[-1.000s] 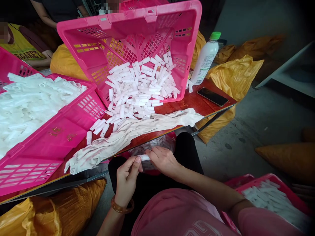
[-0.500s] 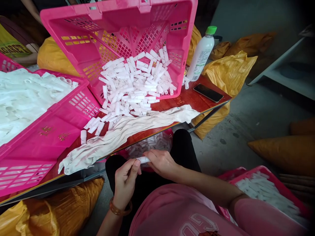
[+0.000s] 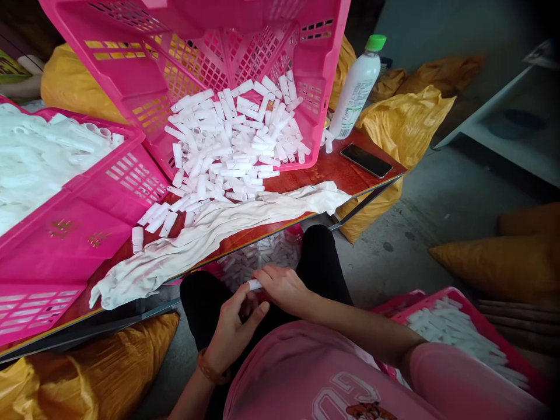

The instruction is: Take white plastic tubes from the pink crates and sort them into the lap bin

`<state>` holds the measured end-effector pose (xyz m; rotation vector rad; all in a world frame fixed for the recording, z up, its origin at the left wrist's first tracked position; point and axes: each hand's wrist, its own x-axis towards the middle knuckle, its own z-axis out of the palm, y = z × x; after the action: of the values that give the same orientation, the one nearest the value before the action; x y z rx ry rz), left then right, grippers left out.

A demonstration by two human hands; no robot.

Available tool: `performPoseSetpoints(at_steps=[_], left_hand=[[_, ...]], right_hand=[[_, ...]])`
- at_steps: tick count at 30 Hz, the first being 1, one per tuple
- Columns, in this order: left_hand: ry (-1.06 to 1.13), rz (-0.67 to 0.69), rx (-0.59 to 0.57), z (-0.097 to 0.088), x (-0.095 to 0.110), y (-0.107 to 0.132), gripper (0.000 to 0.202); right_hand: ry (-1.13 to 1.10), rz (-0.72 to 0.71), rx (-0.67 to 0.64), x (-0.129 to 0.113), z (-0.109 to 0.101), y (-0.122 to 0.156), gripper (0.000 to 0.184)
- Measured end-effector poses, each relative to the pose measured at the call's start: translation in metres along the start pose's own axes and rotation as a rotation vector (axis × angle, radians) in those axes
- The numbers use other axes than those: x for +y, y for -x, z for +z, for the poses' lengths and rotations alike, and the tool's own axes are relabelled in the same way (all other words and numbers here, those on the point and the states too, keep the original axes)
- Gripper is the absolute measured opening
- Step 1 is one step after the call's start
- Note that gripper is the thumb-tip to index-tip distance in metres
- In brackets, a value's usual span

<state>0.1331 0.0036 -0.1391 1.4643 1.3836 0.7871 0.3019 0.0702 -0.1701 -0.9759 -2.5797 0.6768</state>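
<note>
Just above the lap, at the centre of the clock, a white tube (image 3: 254,284) lies between the person's two hands, only a short length of it showing. At three o'clock of it, the right hand (image 3: 282,287) has its fingers folded around the tube's far end. At seven o'clock, the left hand (image 3: 234,326) is loosened: its thumb stands clear, while the index finger reaches up to the tube's near end. Whether that finger bears any weight, I cannot tell.

To do this well, I judge, the right hand should carry the piece alone while the left thumb is off, with a grip firm enough to stop it rolling yet light enough not to squash it. Bringing thumb and index to opposite sides would steady the near end.

Below the edge of the bench (image 3: 297,178), at twelve o'clock, loose tubes (image 3: 262,254) lie close under the hands, so a dropped piece could easily get lost among them. Farther out at twelve, a rumpled cloth (image 3: 236,219) runs along the edge, and behind it a pink basket (image 3: 328,81) on its side spills a heap of tubes (image 3: 236,134) forward. At one o'clock stands a bottle (image 3: 356,90).
</note>
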Motion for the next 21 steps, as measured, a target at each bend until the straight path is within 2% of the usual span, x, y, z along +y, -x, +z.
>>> performPoseSetpoints(at_steps=[2, 3, 5, 7, 8, 10, 12, 14, 15, 16, 18, 20, 21], left_hand=[[0.066, -0.075, -0.123, -0.007, -0.005, -0.004, 0.032], [0.063, -0.105, -0.132, -0.013, -0.01, -0.006, 0.037], [-0.033, -0.161, -0.01, -0.028, -0.021, -0.008, 0.046], [-0.137, -0.194, 0.165, -0.041, -0.033, -0.007, 0.049], [-0.154, -0.201, 0.199, -0.046, -0.039, -0.005, 0.049], [-0.132, -0.2, 0.144, -0.052, -0.049, 0.0, 0.047], [-0.124, -0.187, 0.045, -0.054, -0.058, 0.005, 0.045], [-0.162, -0.164, 0.009, -0.054, -0.064, 0.007, 0.042], [-0.186, -0.149, 0.021, -0.055, -0.065, 0.007, 0.039], [-0.208, -0.132, 0.05, -0.054, -0.063, 0.007, 0.037], [-0.249, -0.089, 0.11, -0.054, -0.054, 0.008, 0.034], [-0.287, -0.023, 0.136, -0.054, -0.036, 0.012, 0.03], [-0.31, 0.018, 0.134, -0.057, -0.025, 0.014, 0.028]], right_hand=[[-0.086, 0.055, -0.072, 0.009, 0.012, 0.005, 0.019], [-0.147, 0.121, -0.126, 0.018, 0.019, 0.007, 0.018], [-0.228, 0.297, -0.217, 0.041, 0.03, 0.01, 0.019], [-0.224, 0.445, -0.234, 0.068, 0.037, 0.01, 0.023], [-0.208, 0.478, -0.222, 0.081, 0.038, 0.01, 0.028], [-0.186, 0.476, -0.199, 0.097, 0.033, 0.007, 0.039], [-0.18, 0.433, -0.206, 0.101, 0.016, 0.001, 0.042], [-0.22, 0.314, -0.225, 0.093, -0.013, -0.011, 0.026], [-0.251, 0.228, -0.193, 0.087, -0.031, -0.02, 0.019], [-0.271, 0.138, -0.117, 0.081, -0.049, -0.033, 0.017], [-0.222, 0.0, 0.134, 0.071, -0.083, -0.065, 0.023], [-0.034, -0.009, 0.335, 0.065, -0.105, -0.102, 0.028], [0.075, 0.026, 0.359, 0.064, -0.109, -0.119, 0.031]])
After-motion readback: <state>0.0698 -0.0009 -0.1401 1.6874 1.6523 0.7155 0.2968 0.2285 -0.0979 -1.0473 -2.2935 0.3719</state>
